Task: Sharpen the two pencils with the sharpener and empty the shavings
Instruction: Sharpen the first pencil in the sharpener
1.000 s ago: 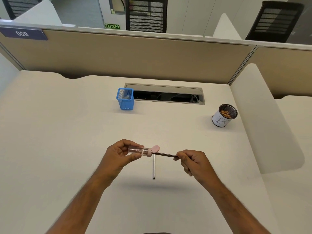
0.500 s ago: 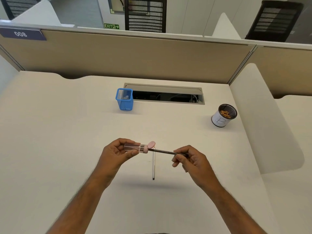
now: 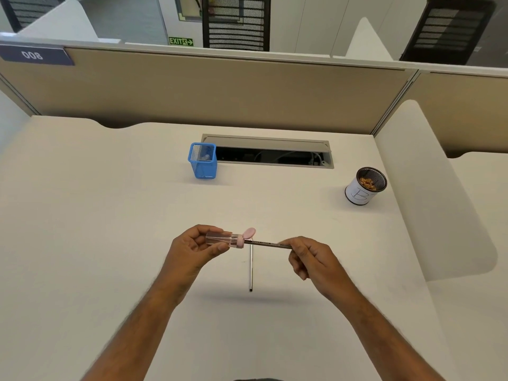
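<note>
My left hand [image 3: 192,250] grips a clear sharpener [image 3: 224,239] with a pink cap end and an open pink flap, held level above the desk. A dark pencil [image 3: 268,243] pokes into the pink end from the right, and my right hand [image 3: 312,257] pinches its other end. The second pencil [image 3: 250,270] lies on the desk below them, pointing toward me. A white cup [image 3: 362,192] with a black mesh rim stands at the right and holds brown shavings.
A blue mesh pen holder [image 3: 203,160] stands at the back centre, beside an open cable slot [image 3: 272,155] in the desk [image 3: 82,229]. A tan partition wall runs behind. A white rounded divider [image 3: 428,188] borders the right side.
Both hands drifted slightly left and up together with the sharpener and pencil. My right fingers shifted their hold around the pencil's end.
</note>
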`<state>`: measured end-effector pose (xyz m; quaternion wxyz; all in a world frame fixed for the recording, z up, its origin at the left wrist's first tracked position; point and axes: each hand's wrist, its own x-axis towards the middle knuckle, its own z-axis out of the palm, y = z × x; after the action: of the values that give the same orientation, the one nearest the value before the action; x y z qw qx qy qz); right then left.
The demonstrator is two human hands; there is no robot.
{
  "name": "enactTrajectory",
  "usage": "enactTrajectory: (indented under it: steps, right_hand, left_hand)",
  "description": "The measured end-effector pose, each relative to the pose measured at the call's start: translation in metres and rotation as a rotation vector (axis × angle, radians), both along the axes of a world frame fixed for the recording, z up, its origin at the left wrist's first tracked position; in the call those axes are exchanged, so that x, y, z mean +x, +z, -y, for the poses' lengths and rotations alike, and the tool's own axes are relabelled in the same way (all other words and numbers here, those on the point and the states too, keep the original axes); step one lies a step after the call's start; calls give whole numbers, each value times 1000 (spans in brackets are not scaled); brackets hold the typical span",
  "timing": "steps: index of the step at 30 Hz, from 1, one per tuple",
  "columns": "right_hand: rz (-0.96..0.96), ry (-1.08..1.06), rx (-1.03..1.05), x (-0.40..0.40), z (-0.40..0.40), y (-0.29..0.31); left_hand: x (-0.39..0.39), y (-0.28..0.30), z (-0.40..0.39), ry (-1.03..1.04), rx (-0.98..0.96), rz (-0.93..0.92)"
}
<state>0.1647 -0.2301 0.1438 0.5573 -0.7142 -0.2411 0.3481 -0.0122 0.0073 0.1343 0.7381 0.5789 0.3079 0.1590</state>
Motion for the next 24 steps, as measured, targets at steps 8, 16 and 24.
enactTrajectory:
  steps: [8, 16, 24]
  right_hand:
    - [14, -102, 66, 1, 4, 5]
    - [80, -76, 53, 5, 4, 5]
    - [66, 13, -86, 16, 4, 2]
  left_hand:
    - [0, 3, 1, 34, -33, 10]
    - [-6, -3, 2, 20, -102, 18]
    - [-12, -10, 14, 13, -73, -37]
